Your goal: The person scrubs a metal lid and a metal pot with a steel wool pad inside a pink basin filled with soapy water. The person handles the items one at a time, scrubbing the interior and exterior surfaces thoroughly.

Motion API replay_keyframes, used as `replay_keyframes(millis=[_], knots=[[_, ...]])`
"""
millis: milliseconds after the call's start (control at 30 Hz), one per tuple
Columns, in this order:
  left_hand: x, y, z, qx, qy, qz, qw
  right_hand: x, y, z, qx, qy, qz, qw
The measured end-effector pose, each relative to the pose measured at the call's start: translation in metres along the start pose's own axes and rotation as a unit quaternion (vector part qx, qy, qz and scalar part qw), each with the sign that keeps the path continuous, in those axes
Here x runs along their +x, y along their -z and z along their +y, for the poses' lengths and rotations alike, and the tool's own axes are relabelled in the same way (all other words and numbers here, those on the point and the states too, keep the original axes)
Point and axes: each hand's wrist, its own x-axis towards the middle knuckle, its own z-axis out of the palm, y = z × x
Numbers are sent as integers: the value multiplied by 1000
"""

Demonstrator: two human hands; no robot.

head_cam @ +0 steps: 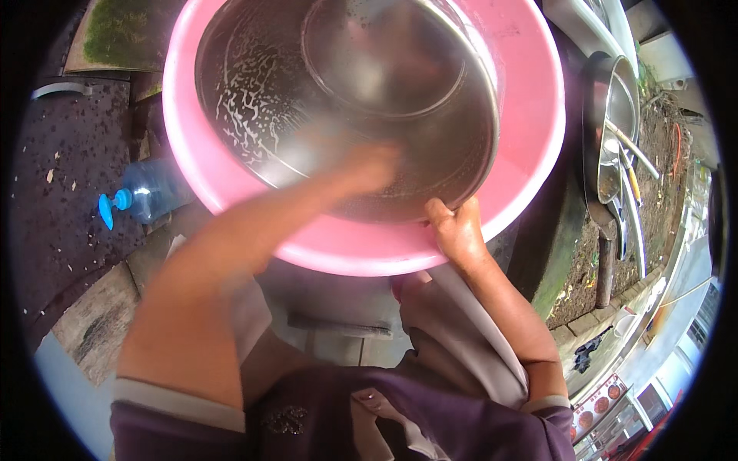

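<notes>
A large round metal pot [253, 86] lies tilted in a pink plastic basin [530, 115], its wide mouth facing me and streaks of suds on its inner left wall. My right hand [455, 222] grips the pot's near rim at the lower right, thumb on top. Blurred by motion, my left hand [369, 167] is inside the pot, against or close to its inner wall. Whether it holds something cannot be made out. The basin stands in front of my knees.
A clear plastic bottle [153, 190] with a blue pump lies left of the basin. On the right, a black-handled wok or pan [594, 138] holds utensils beside a soil strip [582, 282]. Further up are a white container [594, 34] and, upper left, a mossy slab [121, 34].
</notes>
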Motion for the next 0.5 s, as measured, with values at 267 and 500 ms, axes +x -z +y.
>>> replay_keyframes(millis=[267, 500], knots=[[-30, 65, -63, 312, -22, 8, 950, -3, -11, 14, -60, 121, 59, 989], [-48, 12, 8, -186, -155, 0, 970, -4, -16, 14, -64, 175, 94, 978]])
